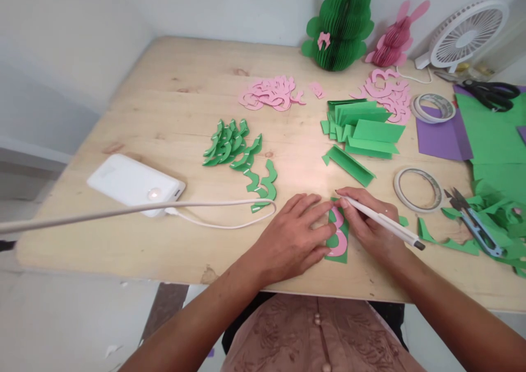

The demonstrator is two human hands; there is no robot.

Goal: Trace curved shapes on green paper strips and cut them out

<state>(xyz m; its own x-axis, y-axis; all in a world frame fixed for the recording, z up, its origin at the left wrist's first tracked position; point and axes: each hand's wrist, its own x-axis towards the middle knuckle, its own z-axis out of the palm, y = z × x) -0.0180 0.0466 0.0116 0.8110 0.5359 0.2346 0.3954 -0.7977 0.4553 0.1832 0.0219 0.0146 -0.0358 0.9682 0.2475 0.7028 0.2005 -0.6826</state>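
Observation:
My left hand (296, 235) lies flat with its fingers spread. Its fingertips press on a pink wavy paper cutout (339, 241), which rests on a folded green paper strip (337, 259) near the table's front edge. A white pen (382, 218) with a dark end is pinched in my right hand (372, 218). The pen's tip is by the top of the pink cutout, partly behind the fingers. Left of my hands lie cut green wavy pieces (226, 142), some with short white strips on them. Folded green strips (370, 128) are heaped beyond my right hand.
A white power bank (133, 183) with a cable lies at left. Pink cutouts (269, 93) are piled farther back. Tape rolls (400, 188), blue snips (479, 229), black scissors (489, 92) and green scraps (503, 218) lie at right. A green paper figure (345, 27) and a fan (464, 38) stand behind.

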